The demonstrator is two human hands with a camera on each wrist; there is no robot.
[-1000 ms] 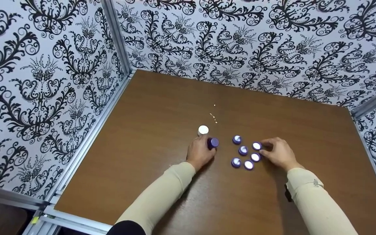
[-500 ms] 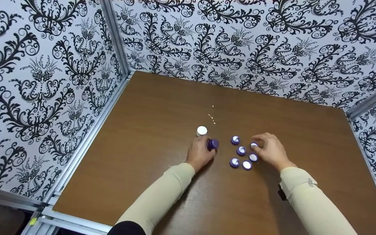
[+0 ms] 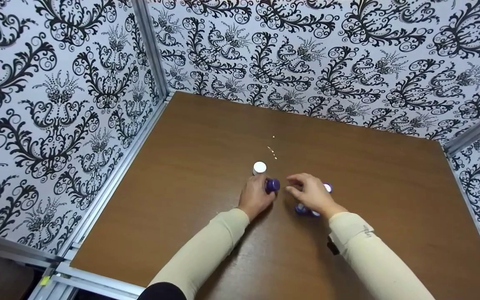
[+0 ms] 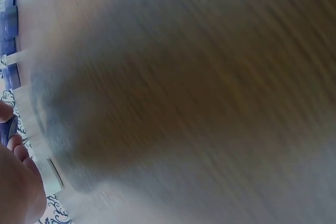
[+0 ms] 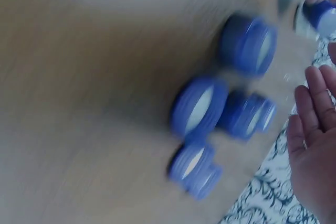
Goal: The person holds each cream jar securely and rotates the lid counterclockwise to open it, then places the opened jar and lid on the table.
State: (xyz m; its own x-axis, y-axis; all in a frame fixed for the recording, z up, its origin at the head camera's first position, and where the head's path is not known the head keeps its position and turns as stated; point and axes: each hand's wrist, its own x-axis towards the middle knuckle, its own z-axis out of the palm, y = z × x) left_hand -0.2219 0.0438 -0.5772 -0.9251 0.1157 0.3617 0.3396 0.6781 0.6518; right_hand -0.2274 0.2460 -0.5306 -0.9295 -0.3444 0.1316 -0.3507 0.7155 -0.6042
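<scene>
My left hand [image 3: 256, 198] grips a small bottle with a dark purple top [image 3: 272, 185] on the brown table [image 3: 206, 137]. A white-capped item [image 3: 259, 168] stands just beyond that hand. My right hand [image 3: 313, 196] hovers right of the bottle, above a cluster of blue caps [image 3: 327, 187], and hides most of them. In the blurred right wrist view, several caps [image 5: 198, 109] lie with their white insides showing. One blue cap [image 5: 319, 15] sits pinched between my fingertips. The left wrist view is a blur of table [image 4: 199, 98].
Patterned walls with metal rails [image 3: 148, 50] close the table on the left, back and right. A few tiny pale specks [image 3: 272, 151] lie beyond the bottle. Bare table surface stretches toward the back wall and the front edge.
My right hand left the right side of the cap cluster and swept left across it toward the bottle. The left hand and the bottle stayed in place.
</scene>
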